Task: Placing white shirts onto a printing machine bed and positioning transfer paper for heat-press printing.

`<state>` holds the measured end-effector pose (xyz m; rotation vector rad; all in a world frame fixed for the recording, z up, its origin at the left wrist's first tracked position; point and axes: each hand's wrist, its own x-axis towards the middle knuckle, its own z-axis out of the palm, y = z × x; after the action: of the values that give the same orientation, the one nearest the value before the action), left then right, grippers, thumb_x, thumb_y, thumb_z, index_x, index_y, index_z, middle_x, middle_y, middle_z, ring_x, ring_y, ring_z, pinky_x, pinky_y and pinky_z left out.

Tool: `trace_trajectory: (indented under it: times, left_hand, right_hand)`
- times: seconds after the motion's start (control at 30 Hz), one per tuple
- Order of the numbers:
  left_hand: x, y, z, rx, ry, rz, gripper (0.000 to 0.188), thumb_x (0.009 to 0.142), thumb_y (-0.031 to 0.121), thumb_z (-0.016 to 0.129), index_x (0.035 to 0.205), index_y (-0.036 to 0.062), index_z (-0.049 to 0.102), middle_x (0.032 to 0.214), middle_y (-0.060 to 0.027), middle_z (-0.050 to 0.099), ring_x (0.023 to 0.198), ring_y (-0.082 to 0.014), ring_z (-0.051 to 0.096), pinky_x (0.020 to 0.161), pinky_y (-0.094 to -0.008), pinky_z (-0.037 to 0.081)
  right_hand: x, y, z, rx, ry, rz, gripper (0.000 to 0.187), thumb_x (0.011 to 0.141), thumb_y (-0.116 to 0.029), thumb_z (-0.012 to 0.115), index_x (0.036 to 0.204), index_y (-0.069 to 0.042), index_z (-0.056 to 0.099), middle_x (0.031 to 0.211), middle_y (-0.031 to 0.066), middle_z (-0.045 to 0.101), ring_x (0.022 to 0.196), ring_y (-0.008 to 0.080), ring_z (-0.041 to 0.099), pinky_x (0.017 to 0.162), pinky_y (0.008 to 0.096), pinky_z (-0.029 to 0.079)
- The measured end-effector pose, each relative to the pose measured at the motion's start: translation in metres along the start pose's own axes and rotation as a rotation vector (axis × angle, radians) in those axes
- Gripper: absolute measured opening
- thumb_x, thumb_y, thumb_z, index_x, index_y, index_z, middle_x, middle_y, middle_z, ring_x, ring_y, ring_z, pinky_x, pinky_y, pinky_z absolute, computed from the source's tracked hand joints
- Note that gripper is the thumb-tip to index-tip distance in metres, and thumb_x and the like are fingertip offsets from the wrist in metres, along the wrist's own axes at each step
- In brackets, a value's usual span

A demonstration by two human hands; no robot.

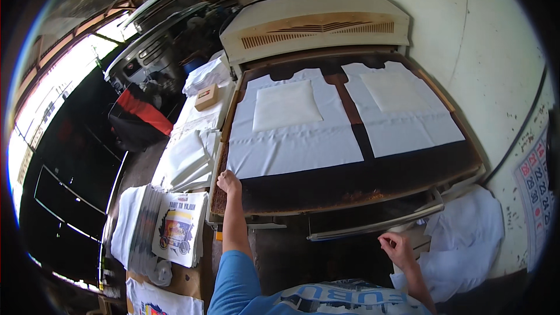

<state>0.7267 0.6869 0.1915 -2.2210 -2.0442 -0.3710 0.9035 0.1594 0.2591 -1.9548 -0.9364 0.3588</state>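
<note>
Evidently the left hand [229, 182] is closed on the near-left corner of the left white cloth panel [280, 150], with creases running out from the pinch. That panel lies flat on the dark press bed [326, 189], its left edge close along the bed's left rim, and a white square sheet [286, 105] rests on its far half. To the right lies the right white cloth panel [408, 131], also topped by a pale sheet [394, 92]; a dark strip separates the two panels. A broader dark band of bed shows between their near edges and the bed's near rim, leaving room there. The right hand [396, 249] hangs just nearer than the metal bar [376, 221], fingers curled; I cannot tell whether they close fully. Tighter room lies at the sides: printed cloth stacks [181, 227] stand near left, a white cloth heap [466, 245] near right, below the wall [478, 52].
</note>
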Motion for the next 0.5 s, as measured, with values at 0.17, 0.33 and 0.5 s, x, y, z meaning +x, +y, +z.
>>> trace_trajectory:
  times: [0.17, 0.33, 0.5]
  left_hand:
    - [0.009, -0.015, 0.000, -0.146, 0.029, 0.121, 0.015, 0.073, 0.016, 0.056, 0.078, 0.0042, 0.064, 0.084, -0.0130, 0.063, 0.080, -0.0269, 0.060, 0.069, -0.0359, 0.049]
    - [-0.020, -0.038, -0.061, -0.546, -0.050, 0.209, 0.018, 0.063, 0.019, 0.060, 0.072, 0.0045, 0.066, 0.075, -0.0148, 0.063, 0.074, -0.0307, 0.060, 0.069, -0.0374, 0.047]
    - [-0.088, -0.113, -0.100, -0.592, -0.174, 0.252, 0.025, 0.066, 0.023, 0.060, 0.081, 0.0038, 0.066, 0.074, -0.0151, 0.063, 0.071, -0.0278, 0.062, 0.068, -0.0341, 0.047]
  right_hand:
    - [0.009, -0.042, 0.031, -0.077, 0.002, -0.158, 0.006, 0.075, -0.006, 0.060, 0.078, -0.001, 0.059, 0.074, 0.0108, 0.061, 0.059, 0.0220, 0.059, 0.050, 0.0280, 0.045]
    - [0.013, -0.080, 0.058, -0.135, -0.033, -0.221, 0.005, 0.075, -0.007, 0.059, 0.077, -0.002, 0.059, 0.071, 0.0091, 0.059, 0.061, 0.0226, 0.059, 0.053, 0.0284, 0.047]
    - [0.014, -0.084, 0.078, -0.139, 0.016, -0.302, 0.006, 0.075, -0.009, 0.058, 0.076, -0.003, 0.059, 0.070, 0.0085, 0.059, 0.061, 0.0227, 0.059, 0.054, 0.0294, 0.047]
